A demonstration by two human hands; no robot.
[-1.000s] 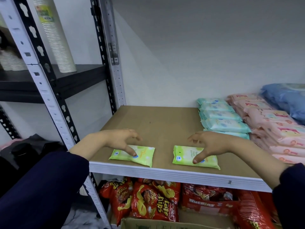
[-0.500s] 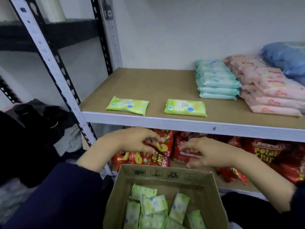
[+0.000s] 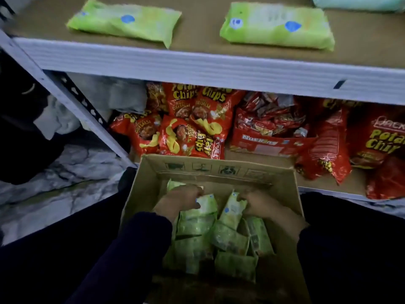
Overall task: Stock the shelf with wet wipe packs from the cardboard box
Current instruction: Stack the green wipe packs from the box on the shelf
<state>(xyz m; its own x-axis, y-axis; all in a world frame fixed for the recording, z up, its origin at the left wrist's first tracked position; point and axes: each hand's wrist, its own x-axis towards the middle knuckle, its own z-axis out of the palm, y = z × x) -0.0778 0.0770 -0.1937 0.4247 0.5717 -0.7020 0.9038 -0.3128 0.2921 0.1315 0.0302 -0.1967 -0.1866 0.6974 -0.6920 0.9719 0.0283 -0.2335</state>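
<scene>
An open cardboard box (image 3: 282,181) stands below the shelf and holds several green wet wipe packs. Both hands are down inside it. My left hand (image 3: 179,200) curls its fingers around the top of one green pack (image 3: 206,205). My right hand (image 3: 260,202) pinches the upper end of another green pack (image 3: 232,210) that stands on end. Two green packs lie flat near the front of the brown shelf board (image 3: 201,40), one on the left (image 3: 122,21) and one on the right (image 3: 276,26).
The white shelf rail (image 3: 219,71) runs across above the box. Red chip bags (image 3: 192,126) and snack packs (image 3: 271,130) fill the lower shelf behind the box. A slanted metal upright (image 3: 72,102) is at left. A teal pack (image 3: 357,2) shows at top right.
The hands left the two packs on the shelf, dropped below the shelf edge and went into the box. Each hand has closed on a green pack. The view tilted down.
</scene>
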